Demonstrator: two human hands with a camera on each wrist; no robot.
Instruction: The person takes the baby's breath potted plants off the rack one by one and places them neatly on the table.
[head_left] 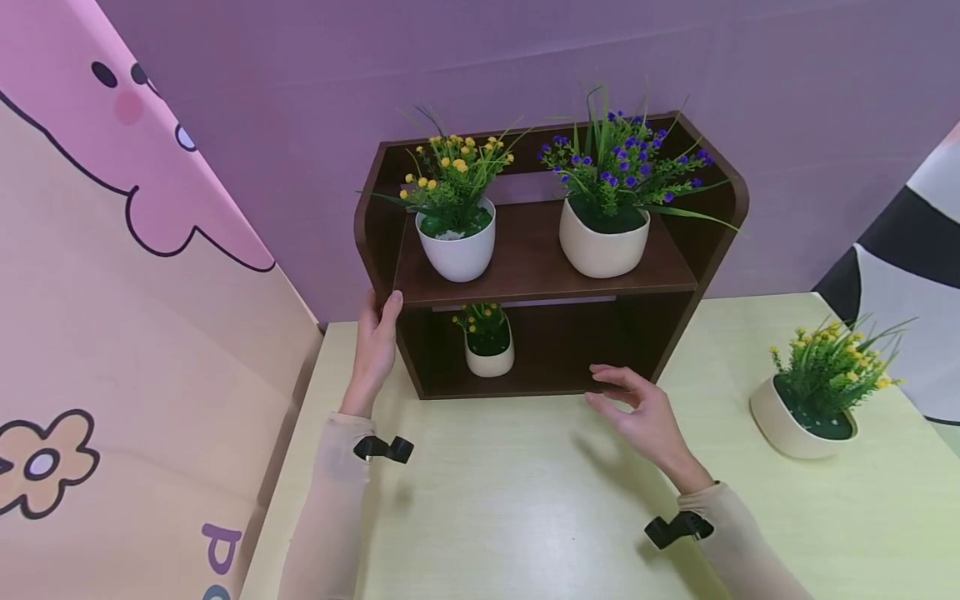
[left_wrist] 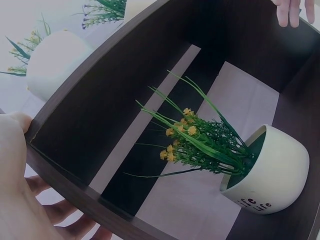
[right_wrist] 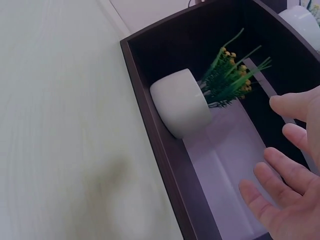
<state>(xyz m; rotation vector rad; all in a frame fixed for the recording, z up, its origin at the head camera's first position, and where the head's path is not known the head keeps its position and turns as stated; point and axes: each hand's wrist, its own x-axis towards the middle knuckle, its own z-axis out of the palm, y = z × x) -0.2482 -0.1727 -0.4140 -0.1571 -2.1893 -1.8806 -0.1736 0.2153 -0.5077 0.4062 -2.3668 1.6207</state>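
Note:
My left hand (head_left: 377, 342) holds the left side of a dark brown two-tier shelf (head_left: 525, 287); in the left wrist view the thumb lies on the front edge and the fingers pass round the outer side. My right hand (head_left: 637, 417) is held in front of the lower right opening, fingers spread and loosely bent, nothing in them. A potted plant with yellow flowers (head_left: 489, 346) stands on the lower tier at the left, lettering on its pot (left_wrist: 275, 175). Above it are a white pot of yellow flowers (head_left: 457, 242) and a cream pot of purple flowers (head_left: 603, 237).
Another cream pot with yellow flowers (head_left: 806, 408) stands on the pale table (head_left: 510, 500), right of the shelf. A purple backdrop (head_left: 300, 142) rises behind. A panel with cartoon drawings (head_left: 150, 350) borders the table's left side.

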